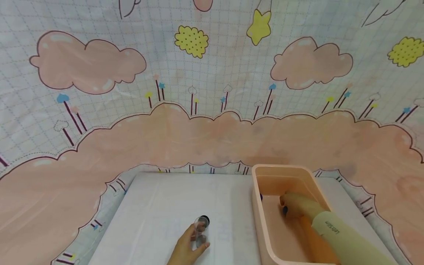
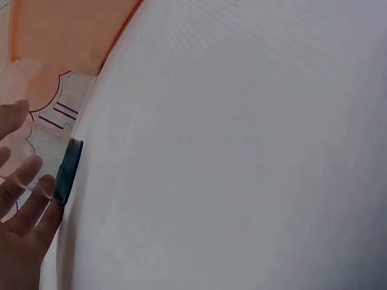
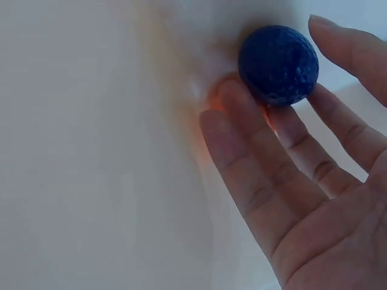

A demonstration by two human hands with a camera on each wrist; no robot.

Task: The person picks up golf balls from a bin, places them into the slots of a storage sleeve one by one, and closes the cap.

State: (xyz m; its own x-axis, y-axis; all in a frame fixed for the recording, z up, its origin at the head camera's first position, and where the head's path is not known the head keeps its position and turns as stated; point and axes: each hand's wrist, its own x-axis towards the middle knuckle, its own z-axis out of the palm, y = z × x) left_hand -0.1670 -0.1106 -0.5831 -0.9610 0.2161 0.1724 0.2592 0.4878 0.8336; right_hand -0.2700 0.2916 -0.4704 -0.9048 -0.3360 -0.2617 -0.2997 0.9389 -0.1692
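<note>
Left hand [image 1: 186,247]: gripping a clear cylinder [image 1: 201,232] with a dark base, lower centre of the head view.
Right hand [image 1: 296,205]: fingers loosely extended beside the textured blue ball [image 3: 278,65], thumb apart.
Ball's place: inside the peach plastic bin [image 1: 259,221], lower right.

Left hand [image 1: 188,246] curved, thumb [image 1: 202,248] parted from fingers [image 1: 190,231]. Right arm [image 1: 349,237] stretched forward, right hand [image 1: 298,204] held loose, fingers slightly bent, thumb apart.
</note>
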